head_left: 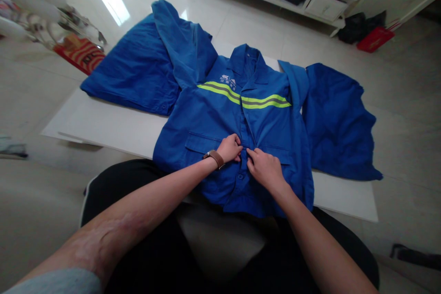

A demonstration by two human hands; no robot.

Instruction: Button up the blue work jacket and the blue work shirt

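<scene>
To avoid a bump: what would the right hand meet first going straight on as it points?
The right hand would probably meet the left hand first, just across the front of the blue jacket; depth between them is hard to judge.

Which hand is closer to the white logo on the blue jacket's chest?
Left. The left hand is almost straight below the logo; the right hand is lower and off to the right.
</scene>
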